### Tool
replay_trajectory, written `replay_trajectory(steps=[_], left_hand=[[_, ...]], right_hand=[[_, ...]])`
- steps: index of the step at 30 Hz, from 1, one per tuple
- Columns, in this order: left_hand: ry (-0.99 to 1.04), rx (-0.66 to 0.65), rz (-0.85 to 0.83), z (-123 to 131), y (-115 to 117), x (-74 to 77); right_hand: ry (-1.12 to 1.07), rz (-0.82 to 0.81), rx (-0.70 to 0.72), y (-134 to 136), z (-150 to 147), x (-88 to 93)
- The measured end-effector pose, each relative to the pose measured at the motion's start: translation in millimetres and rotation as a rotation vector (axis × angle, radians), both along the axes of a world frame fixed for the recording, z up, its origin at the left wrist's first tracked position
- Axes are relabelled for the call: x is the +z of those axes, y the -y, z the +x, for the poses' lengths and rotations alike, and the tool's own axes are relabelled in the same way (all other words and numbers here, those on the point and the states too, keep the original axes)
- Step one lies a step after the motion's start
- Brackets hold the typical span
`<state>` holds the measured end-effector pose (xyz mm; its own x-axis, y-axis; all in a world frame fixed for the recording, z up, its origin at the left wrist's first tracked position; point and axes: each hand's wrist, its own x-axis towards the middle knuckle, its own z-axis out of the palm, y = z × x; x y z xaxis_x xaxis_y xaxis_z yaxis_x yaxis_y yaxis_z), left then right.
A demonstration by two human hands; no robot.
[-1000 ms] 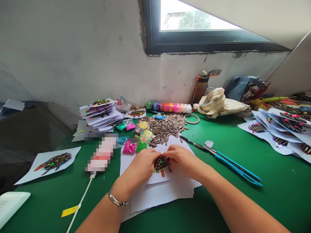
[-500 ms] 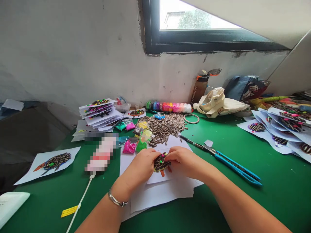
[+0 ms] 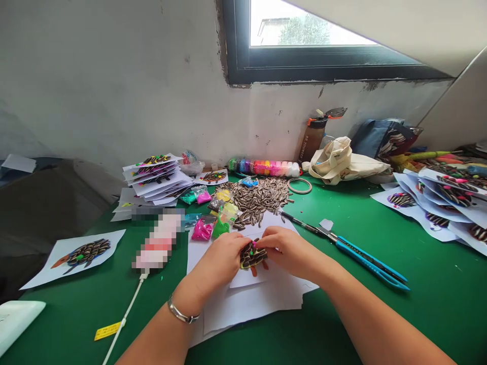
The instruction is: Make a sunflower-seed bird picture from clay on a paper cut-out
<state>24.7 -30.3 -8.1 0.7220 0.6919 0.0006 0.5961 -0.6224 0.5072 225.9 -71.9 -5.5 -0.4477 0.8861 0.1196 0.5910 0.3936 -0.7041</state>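
A small figure of sunflower seeds [image 3: 252, 257] set in yellow clay, with pink and green dots and orange feet, lies on white paper [image 3: 262, 299] in front of me. My left hand [image 3: 223, 257] is closed around the figure's left edge, its fingertips against the rim. The fingers of my right hand [image 3: 283, 248] are pinched together at the figure's upper right, right beside a pink dot. Whatever sits between those fingertips is hidden. Just beyond my hands lie bags of pink clay [image 3: 202, 229] and green clay [image 3: 221, 226].
Loose sunflower seeds [image 3: 262, 200] are heaped behind the paper. A black pen [image 3: 300, 223] and a blue utility knife [image 3: 371, 263] lie to the right. Stacked seed pictures [image 3: 158, 177] stand at the back left, with another finished picture [image 3: 85, 253] nearer. A bottle [image 3: 312, 139] stands against the wall.
My right fingertips have shifted slightly up and left over the figure, closer to the pink dot. My left hand keeps its place at the edge.
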Motion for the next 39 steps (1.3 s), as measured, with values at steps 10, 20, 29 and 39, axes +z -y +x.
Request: replay_trajectory(steps=[10,20,29,39], left_hand=[[0.018,-0.002,0.011,-0.3,0.8,1.2],[0.001,0.002,0.046,-0.9,1.1,-0.4],[-0.012,0.010,0.060,-0.7,0.7,-1.4],[-0.017,0.004,0.068,-0.6,1.3,-0.9]], right_hand=[[0.058,-0.063,-0.039,-5.4,4.0,-1.5],[0.066,-0.087,-0.020,-5.2,4.0,-1.9],[0.073,-0.095,0.012,-4.4,5.1,-0.5],[0.079,-0.115,-0.011,-4.8,6.1,-2.2]])
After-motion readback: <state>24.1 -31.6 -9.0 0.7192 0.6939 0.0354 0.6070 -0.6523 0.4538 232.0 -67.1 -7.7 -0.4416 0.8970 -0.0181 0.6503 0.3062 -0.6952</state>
